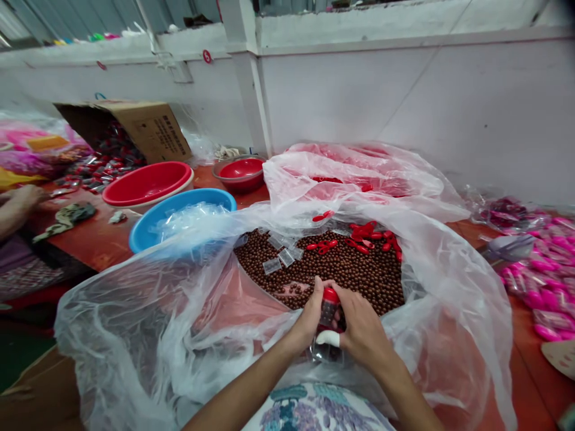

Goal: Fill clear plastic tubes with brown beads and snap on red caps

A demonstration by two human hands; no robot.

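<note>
Both of my hands are closed around a small transparent container (329, 312) with a red cap and dark contents, upright just in front of my body. My left hand (309, 317) grips its left side, and my right hand (363, 329) holds the right side, its thumb wrapped in white. Beyond them lies a heap of brown beads (354, 275) on a spread sheet of clear plastic (148, 329). Small transparent rectangular pieces (286, 257) rest on the beads, along with red plastic parts (363, 232). My fingers partly hide the container's lower half.
A blue basin (137, 230) holding transparent pieces and a red basin (148, 182) stand left. Behind are a smaller red bowl (242, 170) and a bag of red parts (359, 170). Pink packets (552, 269) lie right. Another person's arm (18, 209) is far left, near an open carton (155, 129).
</note>
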